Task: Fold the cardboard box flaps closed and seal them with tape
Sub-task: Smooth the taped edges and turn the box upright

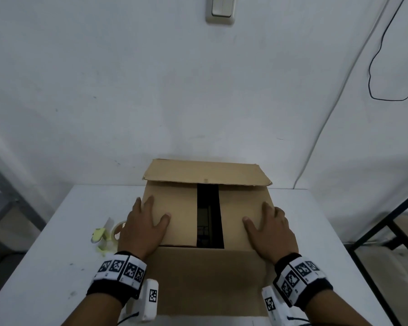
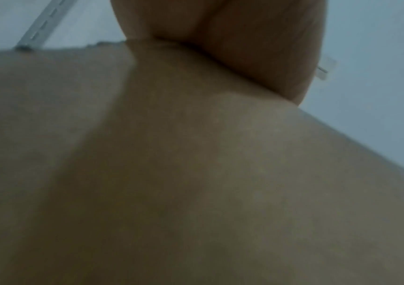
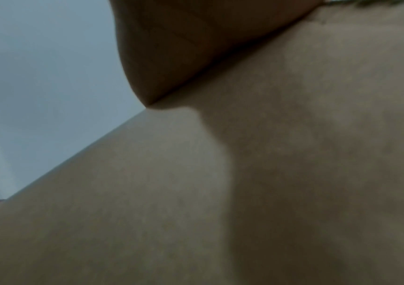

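Now flap-folding step: cardboard box [image 1: 207, 234] on table [image 1: 64, 234]; left hand [image 1: 143, 228] and right hand [image 1: 272, 231] flat, fingers spread, pressing side flaps, gripping nothing. Next, likely: fold far flap [image 1: 206, 172], near flap [image 1: 210, 278]; fetch tape roll [image 1: 117, 229] left of box.

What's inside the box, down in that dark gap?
Between the two side flaps the cardboard box shows a dark slot. Something faint sits in there, too dim to name. The left hand and right hand press the flaps, which hide the rest.

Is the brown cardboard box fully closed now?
No. The brown cardboard box shows a dark gap between its side flaps; its far flap is still raised.
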